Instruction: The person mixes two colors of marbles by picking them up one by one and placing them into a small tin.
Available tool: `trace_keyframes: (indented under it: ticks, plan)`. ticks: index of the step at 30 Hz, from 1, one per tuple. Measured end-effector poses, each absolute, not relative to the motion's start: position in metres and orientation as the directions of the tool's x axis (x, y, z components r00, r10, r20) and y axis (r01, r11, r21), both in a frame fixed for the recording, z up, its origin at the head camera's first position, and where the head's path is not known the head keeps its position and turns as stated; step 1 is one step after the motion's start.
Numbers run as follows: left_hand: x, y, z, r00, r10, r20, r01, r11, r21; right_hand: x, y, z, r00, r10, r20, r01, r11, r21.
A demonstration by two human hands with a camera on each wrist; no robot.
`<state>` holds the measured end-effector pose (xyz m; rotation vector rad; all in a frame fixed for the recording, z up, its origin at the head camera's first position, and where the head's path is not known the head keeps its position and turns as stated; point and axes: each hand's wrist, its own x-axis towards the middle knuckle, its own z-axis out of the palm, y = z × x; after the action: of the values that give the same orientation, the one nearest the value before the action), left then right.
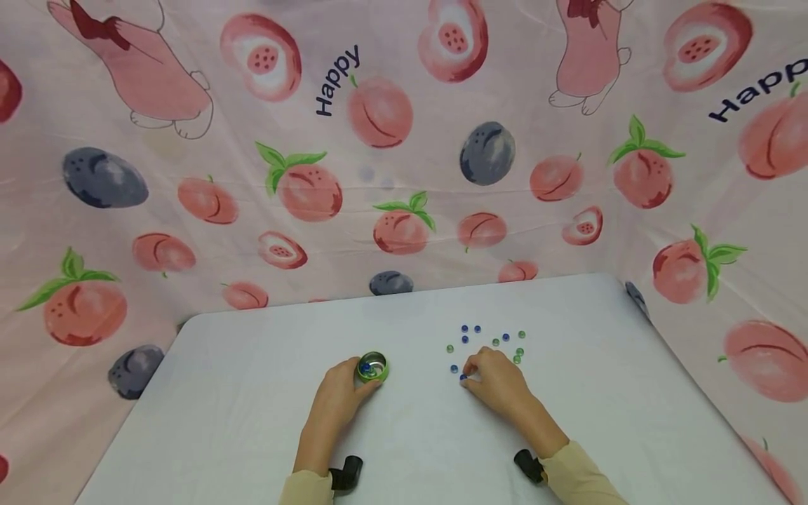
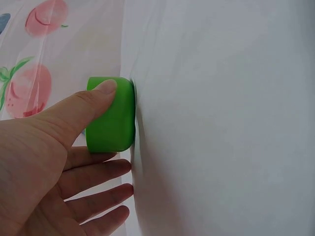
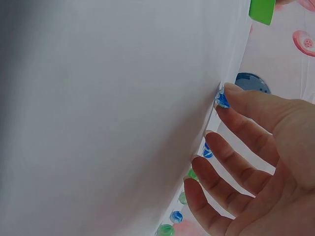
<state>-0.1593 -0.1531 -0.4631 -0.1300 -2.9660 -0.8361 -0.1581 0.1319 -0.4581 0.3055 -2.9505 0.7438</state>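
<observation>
My left hand (image 1: 337, 393) grips a small green cup (image 2: 112, 115) standing on the white table, with the thumb on its near side and the fingers behind it. Inside the cup, in the head view, a blue marble (image 1: 366, 367) shows against the shiny inner wall. To the right, my right hand (image 1: 499, 379) pinches a blue marble (image 3: 223, 99) between thumb and index finger, down at the table surface. Its other fingers (image 3: 214, 189) are spread and loosely bent. Another blue marble (image 1: 454, 369) lies just left of this hand.
Several loose blue and green marbles lie beyond the right hand, among them a blue marble (image 1: 464, 328) and a green marble (image 1: 521, 334). The white table (image 1: 252, 407) ends at a fruit-print cloth (image 1: 391, 182) hanging behind and at the sides.
</observation>
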Motion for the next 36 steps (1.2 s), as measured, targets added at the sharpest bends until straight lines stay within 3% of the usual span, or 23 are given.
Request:
trace_keyframes:
  ticks: [36]
  plan:
    - [-0.157,-0.153,-0.461,-0.995,0.067,0.077,0.098,0.841,0.532,-0.147,0.125,-0.436,-0.977,-0.144,0.155,-0.205,0.818,-0.537]
